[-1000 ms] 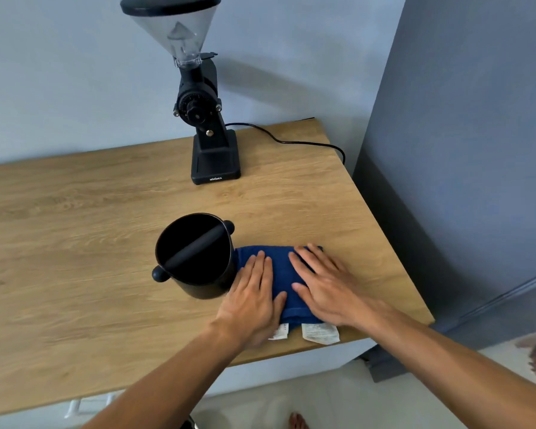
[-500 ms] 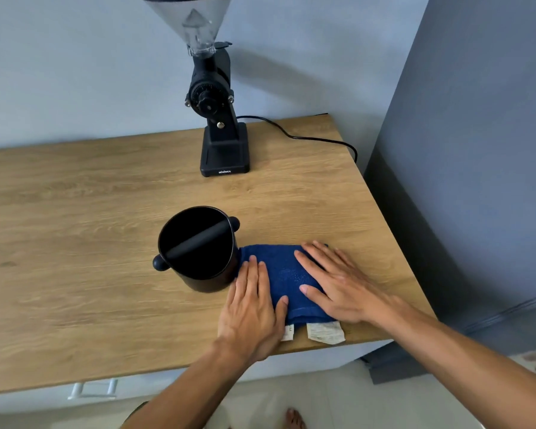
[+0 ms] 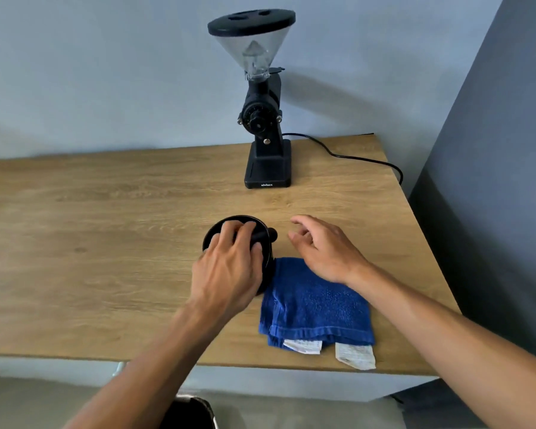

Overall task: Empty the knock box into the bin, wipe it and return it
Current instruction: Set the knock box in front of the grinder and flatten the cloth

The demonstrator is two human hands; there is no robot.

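Black knock box (image 3: 268, 243) stands upright on wooden surface (image 3: 106, 243), left hand (image 3: 229, 267) draped over its rim w/ fingers (image 3: 245, 230) curled onto the bar; grip blurred, can't tell if clamped. Right hand (image 3: 325, 249) hovers just beside, fingers spread, holding nothing. Folded blue towel (image 3: 316, 308) touches box base. Coffee grinder (image 3: 260, 119) stands behind, cord (image 3: 353, 157) trailing right; dark bin (image 3: 189, 413) below surface edge.
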